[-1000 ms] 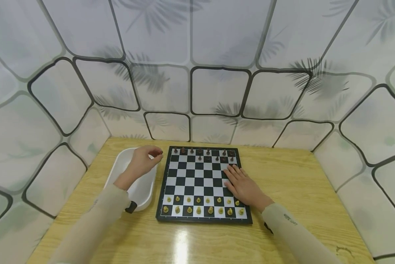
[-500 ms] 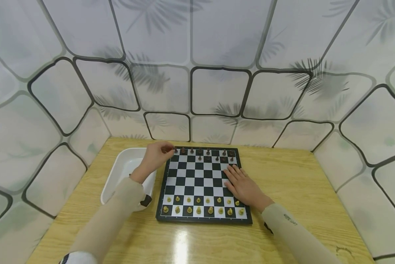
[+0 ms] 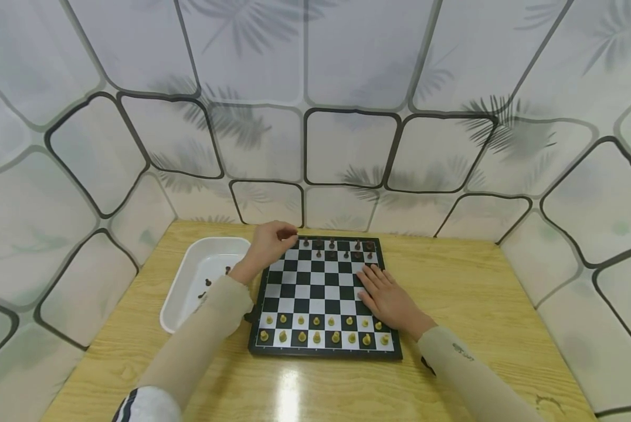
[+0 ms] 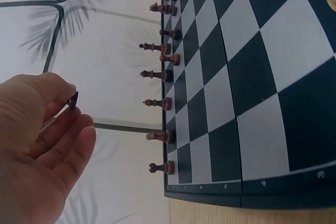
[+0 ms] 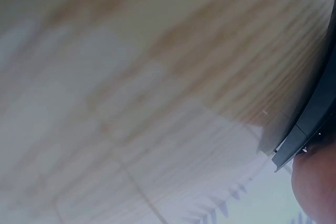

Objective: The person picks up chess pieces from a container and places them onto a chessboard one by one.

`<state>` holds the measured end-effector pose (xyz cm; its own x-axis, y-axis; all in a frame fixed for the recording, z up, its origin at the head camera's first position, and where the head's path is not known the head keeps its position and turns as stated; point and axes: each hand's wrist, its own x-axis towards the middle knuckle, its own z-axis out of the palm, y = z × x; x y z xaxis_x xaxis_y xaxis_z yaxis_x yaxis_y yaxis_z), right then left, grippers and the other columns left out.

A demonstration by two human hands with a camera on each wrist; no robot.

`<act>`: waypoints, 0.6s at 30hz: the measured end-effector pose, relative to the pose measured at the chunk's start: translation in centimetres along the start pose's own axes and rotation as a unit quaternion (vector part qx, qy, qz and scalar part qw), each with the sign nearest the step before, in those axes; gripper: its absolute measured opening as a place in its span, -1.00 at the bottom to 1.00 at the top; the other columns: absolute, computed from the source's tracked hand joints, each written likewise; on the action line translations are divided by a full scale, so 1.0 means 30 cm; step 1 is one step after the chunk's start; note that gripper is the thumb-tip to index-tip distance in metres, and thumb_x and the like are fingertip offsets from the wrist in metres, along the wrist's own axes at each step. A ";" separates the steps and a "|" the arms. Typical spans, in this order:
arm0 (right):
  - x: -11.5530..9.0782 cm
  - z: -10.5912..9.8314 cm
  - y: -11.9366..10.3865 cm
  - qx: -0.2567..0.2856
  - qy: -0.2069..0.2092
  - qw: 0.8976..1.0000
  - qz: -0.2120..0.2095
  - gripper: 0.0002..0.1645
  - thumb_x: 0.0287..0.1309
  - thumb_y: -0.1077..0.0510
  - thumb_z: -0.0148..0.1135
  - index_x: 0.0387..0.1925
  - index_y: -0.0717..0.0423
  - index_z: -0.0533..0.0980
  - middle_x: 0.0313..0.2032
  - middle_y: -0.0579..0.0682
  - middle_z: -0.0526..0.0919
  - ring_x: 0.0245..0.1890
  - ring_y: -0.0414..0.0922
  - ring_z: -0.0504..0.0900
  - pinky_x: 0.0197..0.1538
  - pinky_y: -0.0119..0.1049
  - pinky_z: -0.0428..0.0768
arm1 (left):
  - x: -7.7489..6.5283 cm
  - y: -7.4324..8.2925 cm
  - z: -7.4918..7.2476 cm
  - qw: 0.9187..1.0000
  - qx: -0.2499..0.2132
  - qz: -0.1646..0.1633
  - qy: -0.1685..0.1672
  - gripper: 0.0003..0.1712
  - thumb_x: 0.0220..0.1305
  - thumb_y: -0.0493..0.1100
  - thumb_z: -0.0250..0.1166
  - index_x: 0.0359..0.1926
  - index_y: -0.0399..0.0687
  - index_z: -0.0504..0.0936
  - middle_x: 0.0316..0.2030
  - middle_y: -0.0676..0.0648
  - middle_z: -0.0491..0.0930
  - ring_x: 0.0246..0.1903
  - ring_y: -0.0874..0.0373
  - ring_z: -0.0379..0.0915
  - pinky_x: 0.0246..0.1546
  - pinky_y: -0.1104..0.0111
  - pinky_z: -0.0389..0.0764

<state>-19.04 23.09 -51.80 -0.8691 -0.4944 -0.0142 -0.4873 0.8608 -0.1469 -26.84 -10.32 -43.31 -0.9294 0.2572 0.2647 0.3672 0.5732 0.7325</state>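
Note:
My left hand is over the far left corner of the chessboard. In the left wrist view its thumb and index finger pinch a small dark chess piece, mostly covered by the fingers, so its kind is unclear. Dark pieces line the far edge, among them a rook at the corner; several dark pawns, such as one in the left wrist view, stand in front of them. On the board's right edge my right hand rests flat with straight fingers. Two rows of yellow pieces occupy the near side.
Left of the board stands a white tray, with several small dark pieces lying in it. Both are on a wooden table, with patterned walls behind and at the sides. The board's edge shows in the right wrist view.
My left hand has moved right from above the tray to the board's far left corner, uncovering dark pieces in the tray. My right hand has stayed still.

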 end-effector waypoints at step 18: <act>0.002 0.006 0.001 0.005 0.000 1.000 0.005 -0.23 0.66 -0.17 -0.14 0.63 0.20 0.15 0.64 0.23 0.13 0.66 0.24 0.06 0.65 0.20 0.08 | 0.088 0.045 0.107 1.000 0.007 -0.009 -0.025 -0.75 0.43 -0.21 0.35 0.04 -0.21 0.78 -0.04 -0.18 0.80 -0.02 -0.05 0.73 -0.01 0.16 0.75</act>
<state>-19.10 23.07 -51.99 -0.8741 -0.4854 -0.0148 -0.4774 0.8645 -0.1572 -28.69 -6.36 -43.63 -0.9332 0.2846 0.2193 0.3508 0.5897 0.7274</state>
